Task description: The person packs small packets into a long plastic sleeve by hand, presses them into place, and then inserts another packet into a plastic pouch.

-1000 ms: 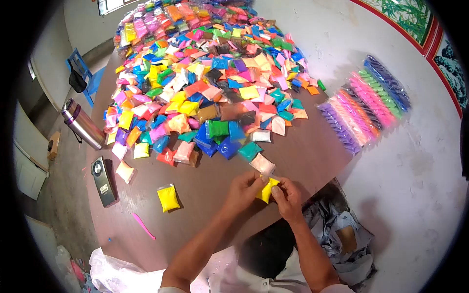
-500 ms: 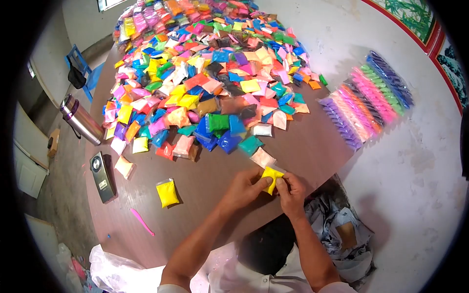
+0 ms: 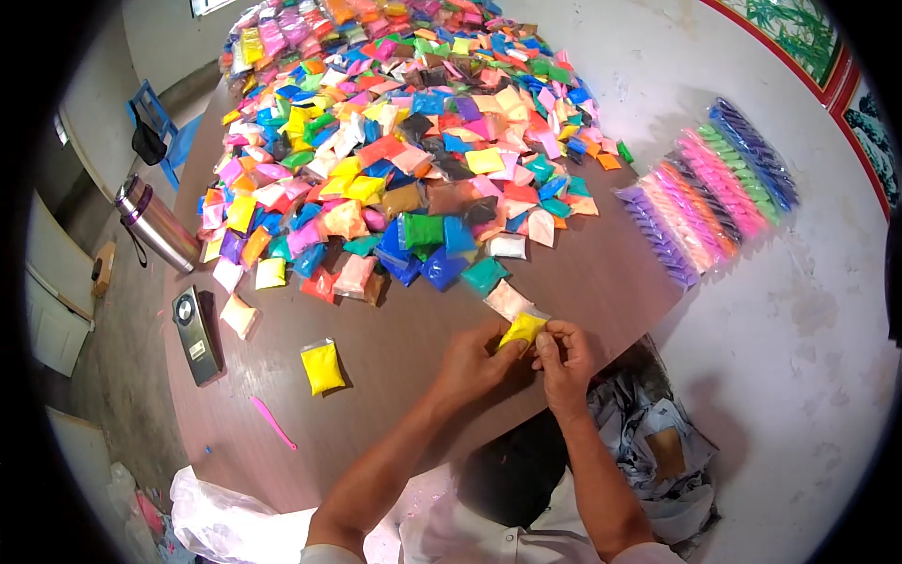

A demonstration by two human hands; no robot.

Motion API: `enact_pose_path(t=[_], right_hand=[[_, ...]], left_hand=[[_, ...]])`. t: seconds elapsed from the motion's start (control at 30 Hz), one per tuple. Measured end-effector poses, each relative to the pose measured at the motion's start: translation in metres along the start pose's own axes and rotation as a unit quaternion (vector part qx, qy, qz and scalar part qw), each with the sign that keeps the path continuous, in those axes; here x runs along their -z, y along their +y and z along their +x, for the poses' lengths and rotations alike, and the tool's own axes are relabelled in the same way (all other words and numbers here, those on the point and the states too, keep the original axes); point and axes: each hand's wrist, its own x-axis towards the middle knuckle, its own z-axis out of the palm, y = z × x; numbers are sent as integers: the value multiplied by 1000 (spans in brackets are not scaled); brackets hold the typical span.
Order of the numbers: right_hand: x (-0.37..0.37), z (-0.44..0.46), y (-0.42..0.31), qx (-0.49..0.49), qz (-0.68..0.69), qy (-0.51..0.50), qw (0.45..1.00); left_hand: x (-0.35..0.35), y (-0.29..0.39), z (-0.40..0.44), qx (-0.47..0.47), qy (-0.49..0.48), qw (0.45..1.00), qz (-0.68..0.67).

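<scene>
Near the table's front right edge, my left hand (image 3: 476,361) pinches a small yellow packet (image 3: 523,329) by its left and lower side. My right hand (image 3: 564,365) is at the packet's right side, its fingers pressed together at the corner. Just beyond the held packet lies a pale peach packet (image 3: 508,299). Another yellow packet (image 3: 322,367) lies flat on the table, left of my hands. A large heap of colourful packets (image 3: 376,179) covers the far part of the table (image 3: 395,329).
A steel flask (image 3: 158,226) and a dark phone (image 3: 195,336) are at the left edge. A pink tool (image 3: 273,423) lies at front left. Bundled coloured packets (image 3: 709,193) stand at the right by the wall. Below the right edge is an open bag (image 3: 658,442).
The yellow packet has tilted and moved slightly up between my hands. My right hand's fingers have shifted to its right corner. The view has shifted slightly.
</scene>
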Motion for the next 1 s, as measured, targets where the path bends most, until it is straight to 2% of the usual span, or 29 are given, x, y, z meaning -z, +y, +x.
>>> enact_pose_path(t=[0.07, 0.13, 0.2, 0.23, 0.3, 0.33, 0.4, 0.43, 0.5, 0.6, 0.8, 0.9, 1.0], right_hand=[[1, -1, 0, -2, 7, 8, 1000], [2, -3, -2, 38, -84, -36, 995], [0, -4, -7, 45, -96, -27, 994], [-2, -6, -7, 48, -110, -15, 993], [0, -4, 2, 46, -92, 5, 995], [2, -3, 1, 64, -95, 22, 993], [7, -1, 2, 85, -92, 35, 991], [9, -1, 3, 75, -64, 34, 995], [10, 0, 2, 64, -34, 31, 997], [12, 1, 0, 96, -55, -14, 994], [13, 1, -3, 37, -47, -63, 996], [14, 2, 1, 13, -31, -53, 998], [14, 2, 4, 15, -19, -37, 999]], left_hand=[[1, 4, -1, -33, 21, 998, 45], [-2, 2, -2, -66, 42, 993, 90], [-3, -5, -4, -184, 63, 947, 257], [-4, -6, -8, -179, 69, 945, 266], [-10, -2, -8, -254, 61, 933, 246], [-8, 0, -8, -251, 67, 932, 254], [-4, 8, -7, -292, 58, 938, 178], [-3, 13, -7, -290, 63, 937, 183], [-2, 19, -8, -180, 62, 977, 101], [-2, 2, -2, -134, 24, 984, 115], [-4, -10, 3, -87, -1, 996, -26], [-2, -5, 0, -64, -25, 997, 21], [-4, -5, 0, -84, -23, 996, 22]])
